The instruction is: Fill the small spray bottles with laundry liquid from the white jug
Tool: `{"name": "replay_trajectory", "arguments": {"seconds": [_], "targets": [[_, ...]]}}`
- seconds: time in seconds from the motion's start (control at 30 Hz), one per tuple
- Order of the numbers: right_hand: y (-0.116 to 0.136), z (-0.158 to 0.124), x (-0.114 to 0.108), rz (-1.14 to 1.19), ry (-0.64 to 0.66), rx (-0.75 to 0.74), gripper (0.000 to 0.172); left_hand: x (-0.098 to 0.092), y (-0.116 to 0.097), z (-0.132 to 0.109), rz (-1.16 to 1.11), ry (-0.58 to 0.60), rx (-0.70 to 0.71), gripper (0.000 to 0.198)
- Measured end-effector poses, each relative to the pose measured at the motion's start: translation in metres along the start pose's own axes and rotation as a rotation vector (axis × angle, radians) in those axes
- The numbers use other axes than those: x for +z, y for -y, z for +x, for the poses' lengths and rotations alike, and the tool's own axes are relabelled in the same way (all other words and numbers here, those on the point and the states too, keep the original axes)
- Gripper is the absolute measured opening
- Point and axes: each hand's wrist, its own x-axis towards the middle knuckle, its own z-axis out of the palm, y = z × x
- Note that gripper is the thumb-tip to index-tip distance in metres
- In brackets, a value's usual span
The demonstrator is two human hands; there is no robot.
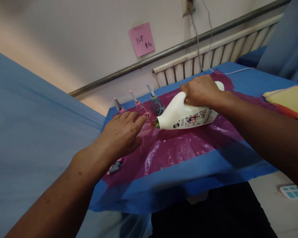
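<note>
My right hand grips the handle of a white detergent jug, which is tipped on its side with its green spout pointing left. At the spout is the mouth of a see-through pink bottle. My left hand is wrapped around that bottle, partly hiding it. A loose pink and grey spray head lies below my left wrist. Behind the hands stand a teal spray bottle and two pink spray bottles, one partly covered by my left hand.
A shiny magenta plastic sheet covers part of the blue-clothed table. A yellow cloth lies at the right. Behind are a wall rail, white cables and a pink note. A blue curtain hangs at the left.
</note>
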Motion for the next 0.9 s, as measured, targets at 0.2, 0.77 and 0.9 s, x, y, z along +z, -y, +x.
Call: {"name": "replay_trajectory", "arguments": {"seconds": [0.2,0.77,0.9], "targets": [[-0.0003,0.001,0.0006,0.018,0.007,0.013,0.036,0.0006,0.0009,0.0003,-0.011,-0.015,0.013,0.075],[-0.0004,0.0003,0.0014,-0.018,-0.004,0.006,0.038,-0.0065,0.0009,0.0017,0.015,-0.015,0.032,0.071],[-0.0011,0.0008,0.0019,-0.015,-0.016,0.005,0.036,-0.0091,0.0011,0.0033,0.052,0.001,0.037,0.068]]}}
